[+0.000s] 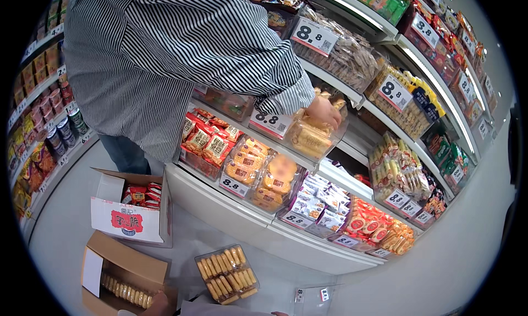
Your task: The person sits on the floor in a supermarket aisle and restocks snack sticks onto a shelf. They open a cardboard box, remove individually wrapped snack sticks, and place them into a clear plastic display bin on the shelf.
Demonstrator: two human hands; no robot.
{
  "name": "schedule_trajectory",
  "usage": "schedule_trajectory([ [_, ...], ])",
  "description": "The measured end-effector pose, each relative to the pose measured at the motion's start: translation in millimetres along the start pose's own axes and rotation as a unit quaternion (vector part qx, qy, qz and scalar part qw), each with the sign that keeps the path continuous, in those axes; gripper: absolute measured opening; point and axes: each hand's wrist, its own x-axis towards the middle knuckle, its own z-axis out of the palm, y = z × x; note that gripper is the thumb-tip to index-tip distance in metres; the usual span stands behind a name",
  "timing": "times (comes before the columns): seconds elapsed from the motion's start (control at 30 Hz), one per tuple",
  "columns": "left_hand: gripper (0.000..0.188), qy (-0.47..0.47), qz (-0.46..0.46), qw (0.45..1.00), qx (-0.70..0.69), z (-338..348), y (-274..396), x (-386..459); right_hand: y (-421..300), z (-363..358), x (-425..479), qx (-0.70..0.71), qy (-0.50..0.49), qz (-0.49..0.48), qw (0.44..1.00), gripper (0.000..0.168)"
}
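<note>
At the bottom edge, my left hand (158, 304) is in an opened brown cardboard box (123, 253), at the end of a row of wrapped biscuits (126, 290). Its fingers are partly hidden, so a grip cannot be made out. Only a sliver of what appears to be my right hand (279, 314) shows, cut off by the frame's edge. Between the two, pale cloth (227, 309) covers part of the view. Just beyond it, a clear plastic bin (197, 261) filled with rows of golden wrapped biscuits (226, 271) stands on the floor.
A co-worker in a striped shirt (165, 56) leans over the shelves, one hand (326, 112) in a snack bin. A white carton (128, 221) holds red packets (142, 195). Clear plastic (313, 301) with price tags lies right. The shelf base (255, 233) curves across; another stocked shelf (53, 126) stands left.
</note>
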Motion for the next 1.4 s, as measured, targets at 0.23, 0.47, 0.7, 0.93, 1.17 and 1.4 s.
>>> schedule_trajectory([
  [0.23,0.041,0.025,0.024,0.999,0.023,-3,-14,-20,0,-5,29,0.01,0.075,-0.124,0.989,0.046],
  [0.47,0.027,0.008,0.248,0.957,0.151,-46,5,-15,14,23,-7,0.083,0.036,-0.022,0.996,0.042],
  [0.7,0.024,0.033,0.123,0.989,0.078,-103,47,-75,8,65,-6,0.19,0.041,0.049,0.98,0.039],
  [0.93,0.032,-0.086,0.165,0.973,-0.135,-83,122,-55,-5,58,31,0.214,0.082,0.053,0.972,0.042],
  [1.17,0.041,-0.112,0.0,0.942,-0.315,-19,189,1,-42,7,88,0.21,0.06,-0.012,0.976,0.066],
  [1.4,0.043,-0.134,-0.016,0.909,-0.395,-14,209,15,-39,24,137,0.193,0.087,0.0,0.977,0.065],
])
